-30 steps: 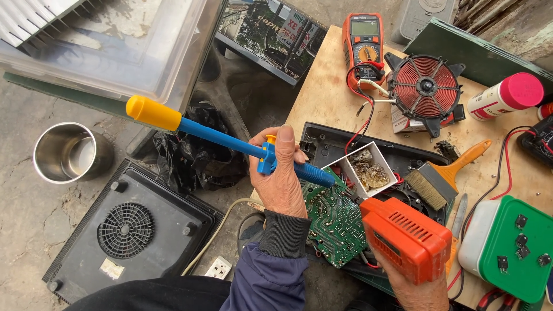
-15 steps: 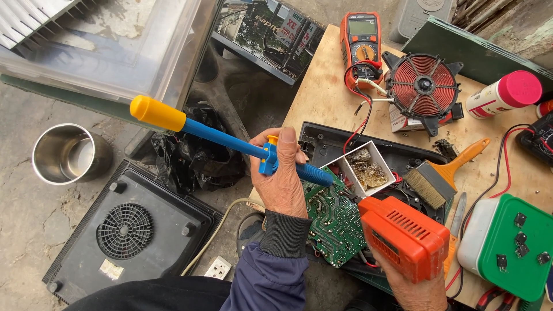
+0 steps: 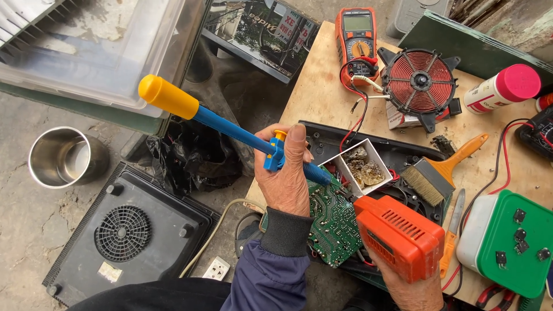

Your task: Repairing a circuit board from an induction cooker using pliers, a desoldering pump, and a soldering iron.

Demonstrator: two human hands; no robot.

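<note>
My left hand (image 3: 286,183) was closed around the blue plastic desoldering pump (image 3: 230,130), thumb laid on its small orange trigger, the smooth tube slanting up and away from the circuit board (image 3: 334,222) to a fat yellow plunger knob. Its tip came down just over the board's near edge. The board itself was dark green, glossy, speckled with tiny silver solder points, lying tilted in a black plastic housing (image 3: 397,155). My right hand (image 3: 412,291) gripped the orange soldering gun (image 3: 400,236), a blocky ribbed-vent body whose nose met the board beside the pump tip. Just behind the board stood a small white square tray (image 3: 360,167) of amber, lumpy rosin. Right of the board lay an orange-handled brush (image 3: 440,173) with stiff tan bristles, on the scuffed plywood table (image 3: 322,86).
</note>
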